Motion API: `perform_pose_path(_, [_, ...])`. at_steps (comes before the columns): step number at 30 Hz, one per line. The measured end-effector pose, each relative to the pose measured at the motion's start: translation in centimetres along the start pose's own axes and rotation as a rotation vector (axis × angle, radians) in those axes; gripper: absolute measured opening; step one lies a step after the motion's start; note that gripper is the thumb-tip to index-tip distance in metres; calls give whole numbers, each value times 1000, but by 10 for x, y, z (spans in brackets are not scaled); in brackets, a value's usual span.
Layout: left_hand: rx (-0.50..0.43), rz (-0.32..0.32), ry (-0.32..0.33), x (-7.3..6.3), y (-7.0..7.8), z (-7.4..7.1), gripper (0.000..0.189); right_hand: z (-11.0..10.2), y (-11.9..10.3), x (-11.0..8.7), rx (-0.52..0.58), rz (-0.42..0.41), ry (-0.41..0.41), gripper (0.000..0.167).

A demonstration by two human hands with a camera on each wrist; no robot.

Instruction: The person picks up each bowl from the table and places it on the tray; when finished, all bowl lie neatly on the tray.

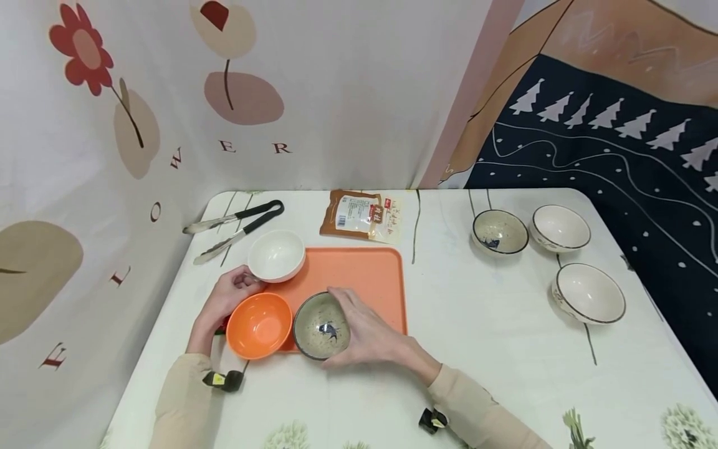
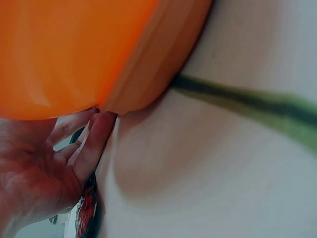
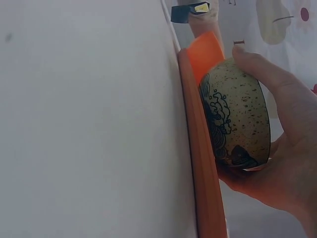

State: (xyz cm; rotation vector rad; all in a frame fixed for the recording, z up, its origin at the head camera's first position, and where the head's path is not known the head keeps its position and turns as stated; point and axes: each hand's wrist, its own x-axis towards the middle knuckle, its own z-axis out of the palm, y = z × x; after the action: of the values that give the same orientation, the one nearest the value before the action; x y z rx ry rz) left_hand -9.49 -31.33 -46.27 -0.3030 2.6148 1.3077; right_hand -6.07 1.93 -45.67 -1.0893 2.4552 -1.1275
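Note:
A grey speckled bowl (image 1: 320, 324) with a dark blue pattern is held by my right hand (image 1: 364, 330), thumb and fingers spread round its side. In the right wrist view the speckled bowl (image 3: 237, 114) is tilted close over the tray's rim. My left hand (image 1: 232, 293) has bent fingers at the lower left side of the white bowl (image 1: 277, 255). In the left wrist view the orange bowl (image 2: 64, 54) partly covers those fingertips. In the head view the orange bowl (image 1: 259, 325) stands between my hands, over the left part of the salmon tray (image 1: 359, 280).
Metal tongs (image 1: 241, 227) with black handles lie at the back left. A brown and clear food packet (image 1: 359, 216) is behind the tray. On the right stand another speckled bowl (image 1: 500, 232) and two cream bowls (image 1: 561, 228) with dark rims. A red packet (image 2: 86, 210) shows beneath my left hand.

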Motion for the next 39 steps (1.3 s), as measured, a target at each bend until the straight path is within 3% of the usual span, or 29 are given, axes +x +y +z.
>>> perform_pose_path(10, [7,-31,-7,0,0,2,41,2,-1,3,-13,-21,-12,131])
perform_pose_path(23, [8,-10,-5,-2,-1,-1,37,1,-2,5,-19,-32,-36,134])
perform_pose_path(27, [4,-17,-10,-1,-2,2,37,-2,0,2,15,-1,-34,135])
perform_pose_path(33, [10,-30,-8,1,-3,4,37,-24,8,-2,121,86,36,122])
perform_pose_path(39, [3,-23,-11,0,-2,3,39,-61,22,-6,149,128,199,109])
